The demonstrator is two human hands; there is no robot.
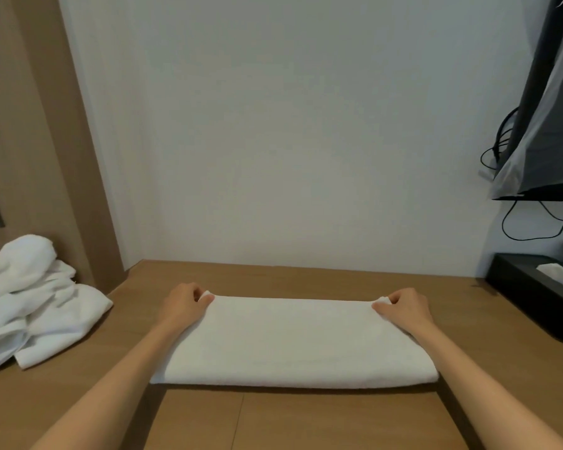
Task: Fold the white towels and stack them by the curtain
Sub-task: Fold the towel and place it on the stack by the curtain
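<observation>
Folded white towel (293,342) on table (306,417), left hand (184,303), right hand (403,308) pinching far corners

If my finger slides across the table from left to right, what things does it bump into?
Rumpled pile of white towels → folded towel → black box.

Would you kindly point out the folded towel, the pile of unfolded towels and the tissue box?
folded towel (293,342), head view, middle of its top layer.
pile of unfolded towels (39,303), head view, centre of the heap.
tissue box (530,303), head view, its dark side.
</observation>
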